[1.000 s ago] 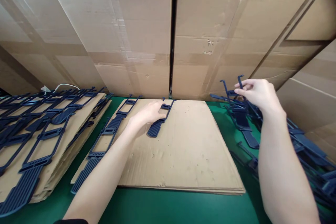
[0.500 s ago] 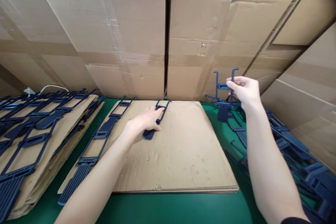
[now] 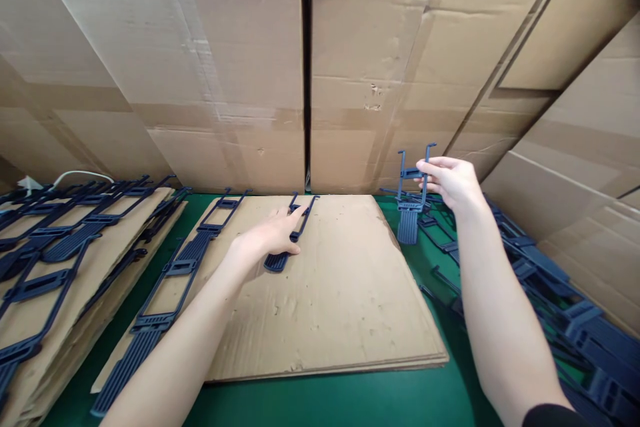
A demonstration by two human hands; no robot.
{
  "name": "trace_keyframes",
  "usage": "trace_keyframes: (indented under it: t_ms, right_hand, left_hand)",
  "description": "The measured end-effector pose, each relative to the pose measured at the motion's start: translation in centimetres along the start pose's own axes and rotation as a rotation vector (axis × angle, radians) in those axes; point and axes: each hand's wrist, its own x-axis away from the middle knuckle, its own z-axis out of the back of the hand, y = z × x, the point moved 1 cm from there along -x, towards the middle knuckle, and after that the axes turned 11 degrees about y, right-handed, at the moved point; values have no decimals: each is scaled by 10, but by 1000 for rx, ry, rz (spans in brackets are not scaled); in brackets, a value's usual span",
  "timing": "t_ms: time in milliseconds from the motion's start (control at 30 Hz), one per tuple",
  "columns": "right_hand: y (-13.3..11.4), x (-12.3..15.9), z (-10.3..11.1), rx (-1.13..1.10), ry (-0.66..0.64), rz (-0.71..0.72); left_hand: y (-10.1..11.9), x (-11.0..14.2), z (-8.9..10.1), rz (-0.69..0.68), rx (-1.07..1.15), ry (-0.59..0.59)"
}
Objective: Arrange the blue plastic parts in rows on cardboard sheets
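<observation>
My left hand (image 3: 267, 235) lies flat, fingers stretched, on a dark blue plastic part (image 3: 287, 233) at the far middle of a brown cardboard sheet (image 3: 325, 300). My right hand (image 3: 450, 180) pinches the upper prongs of another blue plastic part (image 3: 410, 203) and holds it upright in the air, above the heap of like parts (image 3: 540, 293) on the right. A row of the same blue parts (image 3: 173, 273) lies end to end along the sheet's left edge.
A stack of cardboard sheets (image 3: 75, 293) with several blue parts laid on top sits at the left. A green table surface (image 3: 325, 400) lies under everything. Tall cardboard boxes (image 3: 310, 67) wall off the back and right. A white cable (image 3: 75, 175) runs at the far left.
My right hand has lifted one blue part out of the right-hand heap and brought it left toward the sheet. My left hand has stayed on its part.
</observation>
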Motion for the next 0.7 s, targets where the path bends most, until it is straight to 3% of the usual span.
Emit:
trace_keyframes:
  t_ms: [200,700]
  right_hand:
    - [6,-6,1,-126,-56,-98]
    - [11,-19,12,-493,-28,-493]
  left_hand:
    - [-2,-1,-2,-7,-7,3]
    - [-5,-3,-4,-61,-49,4]
